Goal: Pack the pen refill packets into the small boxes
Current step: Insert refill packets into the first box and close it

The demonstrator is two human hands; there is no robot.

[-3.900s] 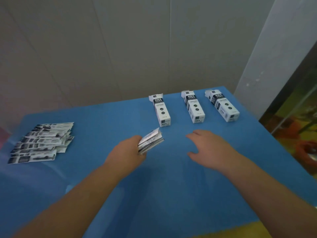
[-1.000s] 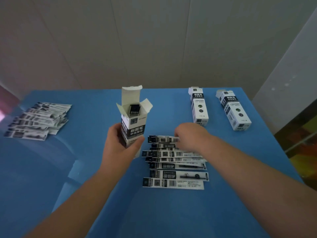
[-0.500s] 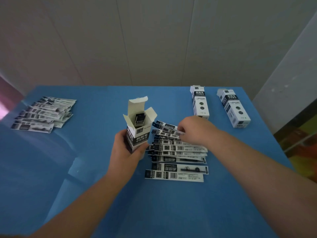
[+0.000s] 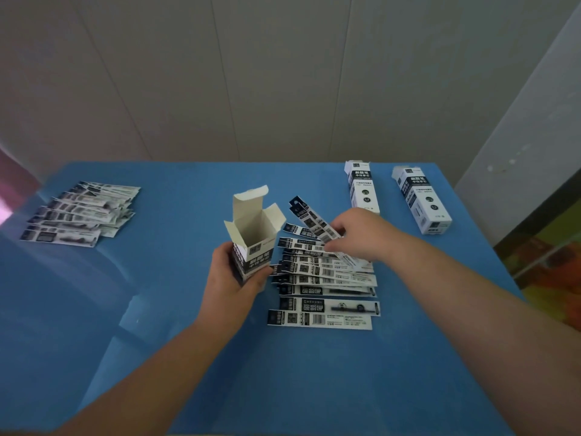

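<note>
- The table [image 4: 314,388] has a blue top, and both bare forearms reach out over it from the near edge.
- A row of refill packets [image 4: 327,291] lies spread flat on the blue top between the two hands, long sides facing the person, each overlapping the next like a fanned deck.
- The left hand [image 4: 229,284] grips the open box [image 4: 251,243] around its lower half, thumb on the near face and fingers curled round the far side. The box stands upright with its base on or just above the table; I cannot tell which.
- The box's top flaps stand open, and its inside looks white and bare as far as can be seen.
- The right hand [image 4: 361,237] is at the far end of the row, fingers bent down and pinching a pair of packets [image 4: 314,223]. These two are lifted at a slant, dark ends pointing up and left toward the box mouth, not yet inside it.
- Farther left, well apart from the hands, a second pile [image 4: 78,215] of packets lies fanned near the table's left edge.
- At the far right lie two closed boxes, flat and side by side: box one [image 4: 363,191] just beyond the right hand, box two [image 4: 421,202] nearer the right edge.
- A pale panelled wall [image 4: 251,73] rises behind the table.
</note>
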